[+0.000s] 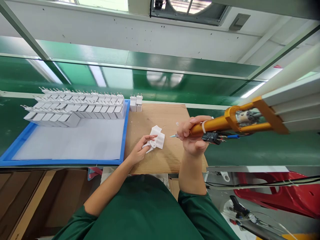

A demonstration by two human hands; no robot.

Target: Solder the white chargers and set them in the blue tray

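My left hand (pixel 140 148) is closed, fingertips and thumb on a small white plastic part (pixel 151 145). A white crumpled piece of cloth or paper (pixel 160 138) lies against that part; which of the two the fingers press most is hard to tell. My right hand (pixel 193 135) is wrapped round a gold-coloured cylindrical tool (pixel 217 124) with a small black switch (pixel 212 137) and wires on its side. The tool's pale, thin tip (pixel 174 135) points left, a short way from the white piece, not touching it.
A brown cardboard sheet (pixel 150 115) covers the work spot. On the left, a blue-rimmed tray (pixel 126 133) bears rows of white plug adapters (pixel 100 106). Two more plug adapters (pixel 136 104) stand behind the cardboard. A red plastic stool (pixel 287 196) is at lower right.
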